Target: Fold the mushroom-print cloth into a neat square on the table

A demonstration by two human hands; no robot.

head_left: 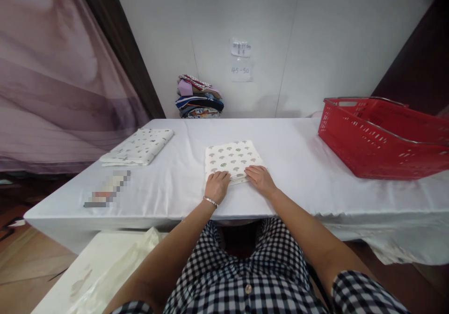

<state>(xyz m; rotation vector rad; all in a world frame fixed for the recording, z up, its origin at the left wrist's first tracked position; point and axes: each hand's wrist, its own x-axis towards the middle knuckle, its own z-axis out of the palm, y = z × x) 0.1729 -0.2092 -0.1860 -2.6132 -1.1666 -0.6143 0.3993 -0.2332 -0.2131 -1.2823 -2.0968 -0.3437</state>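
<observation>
The person is leaning over the table, which is draped in a white sheet, and pressing both hands onto a folded cloth printed with small tree shapes. The cloth is lying near the front edge, about midway along it. The left hand is resting with its fingers curled loosely over the cloth's near left corner, and the right hand is lying flatter on the near right corner, fingers spread; neither is gripping, both are just bearing down.

The cloth is looking light, soft and limp, a few thin layers that would sag and slide apart if lifted by one corner. It seems best taken by the near edge with both hands, pinching all layers together, or by sliding a palm under it.

A second folded cloth is lying toward the left edge. A red basket is sitting toward the right end, and a stack of clothes is piled behind the far edge against the wall.
</observation>
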